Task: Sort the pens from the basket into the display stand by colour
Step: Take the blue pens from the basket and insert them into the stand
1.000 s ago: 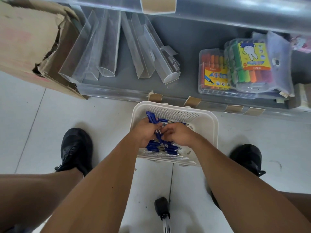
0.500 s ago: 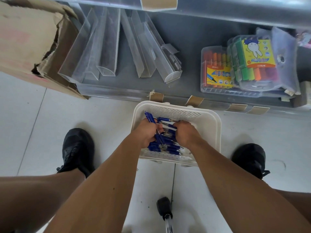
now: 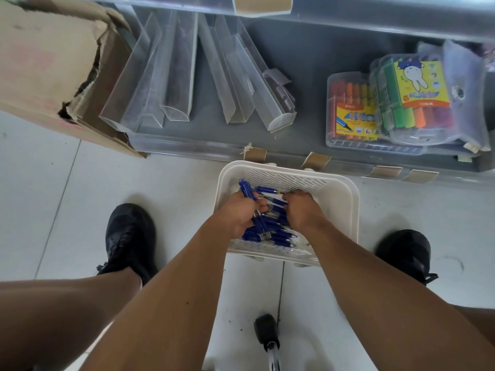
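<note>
Head view: left hand (image 3: 237, 212) and right hand (image 3: 304, 210) both curl around blue pens (image 3: 276, 231) in the basket (image 3: 345, 210).

Head-worn view, steeply down, close over basket (image 3: 345, 210)

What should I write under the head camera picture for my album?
Left hand grips a bundle of blue pens while the right hand gathers more in the white basket.
</note>
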A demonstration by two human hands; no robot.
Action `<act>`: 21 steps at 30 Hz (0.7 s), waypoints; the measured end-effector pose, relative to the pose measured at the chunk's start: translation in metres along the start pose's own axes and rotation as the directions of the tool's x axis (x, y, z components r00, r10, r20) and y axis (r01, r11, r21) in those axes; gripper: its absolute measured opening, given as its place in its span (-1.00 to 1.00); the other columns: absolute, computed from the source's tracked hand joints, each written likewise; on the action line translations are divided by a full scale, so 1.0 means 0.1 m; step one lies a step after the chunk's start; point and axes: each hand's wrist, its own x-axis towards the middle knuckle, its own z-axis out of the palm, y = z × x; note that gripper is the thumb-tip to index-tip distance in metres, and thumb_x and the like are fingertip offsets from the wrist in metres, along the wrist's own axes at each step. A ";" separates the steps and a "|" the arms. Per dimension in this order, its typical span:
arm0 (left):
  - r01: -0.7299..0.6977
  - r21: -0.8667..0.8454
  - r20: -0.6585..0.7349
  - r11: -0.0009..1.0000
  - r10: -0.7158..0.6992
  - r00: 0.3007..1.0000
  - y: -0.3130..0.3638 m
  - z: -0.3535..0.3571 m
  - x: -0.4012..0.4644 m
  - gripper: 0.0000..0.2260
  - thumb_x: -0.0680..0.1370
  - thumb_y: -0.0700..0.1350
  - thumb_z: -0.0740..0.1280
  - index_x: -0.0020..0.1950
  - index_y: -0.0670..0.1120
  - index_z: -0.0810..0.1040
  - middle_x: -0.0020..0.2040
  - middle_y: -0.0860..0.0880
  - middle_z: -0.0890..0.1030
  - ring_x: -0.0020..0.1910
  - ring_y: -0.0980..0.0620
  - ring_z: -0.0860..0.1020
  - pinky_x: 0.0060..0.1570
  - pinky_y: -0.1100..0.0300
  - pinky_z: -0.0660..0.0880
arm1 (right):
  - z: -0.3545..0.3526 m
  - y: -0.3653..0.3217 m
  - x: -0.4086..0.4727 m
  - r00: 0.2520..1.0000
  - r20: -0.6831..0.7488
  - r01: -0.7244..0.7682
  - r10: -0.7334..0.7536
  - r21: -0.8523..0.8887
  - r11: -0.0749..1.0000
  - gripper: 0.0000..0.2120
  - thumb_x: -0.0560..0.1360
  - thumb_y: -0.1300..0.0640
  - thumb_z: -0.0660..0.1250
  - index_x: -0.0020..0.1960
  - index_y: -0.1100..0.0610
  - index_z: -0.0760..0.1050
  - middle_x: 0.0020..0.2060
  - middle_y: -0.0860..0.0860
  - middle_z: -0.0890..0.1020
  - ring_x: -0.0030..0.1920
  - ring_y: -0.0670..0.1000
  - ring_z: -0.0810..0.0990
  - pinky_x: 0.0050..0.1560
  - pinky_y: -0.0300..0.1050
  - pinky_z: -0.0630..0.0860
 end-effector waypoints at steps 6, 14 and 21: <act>0.022 -0.029 -0.002 0.999 -0.022 1.000 0.04 0.00 -0.03 -0.86 0.62 -0.32 0.21 0.02 -0.09 0.46 -0.03 -0.07 0.62 -0.01 0.00 0.60 -0.17 0.14 0.52 | 0.01 -0.04 0.01 1.000 0.012 -0.019 0.019 0.009 1.000 -0.82 0.52 0.28 0.31 0.10 0.15 0.56 0.03 0.13 0.62 0.04 0.17 0.59 0.14 -0.04 0.49; 0.015 -0.014 -0.010 1.000 -0.016 1.000 0.03 0.00 0.00 -0.85 0.62 -0.32 0.20 0.11 -0.11 0.45 0.04 -0.11 0.60 -0.02 -0.01 0.59 -0.04 0.10 0.54 | -0.04 -0.02 -0.02 0.999 0.024 -0.031 0.029 0.099 0.995 -0.82 0.51 0.30 0.29 0.06 0.14 0.59 0.00 0.13 0.64 0.00 0.14 0.58 0.09 -0.07 0.50; -0.009 0.068 -0.009 0.998 0.010 1.000 0.00 -0.02 0.00 -0.79 0.62 -0.31 0.16 -0.03 -0.07 0.53 -0.03 -0.09 0.62 -0.01 -0.01 0.60 0.05 0.00 0.57 | -0.22 0.07 -0.19 0.971 0.232 -0.039 -0.063 0.411 0.911 -0.90 0.46 0.20 0.40 -0.07 0.02 0.59 -0.15 -0.04 0.64 -0.06 0.02 0.59 0.01 -0.16 0.45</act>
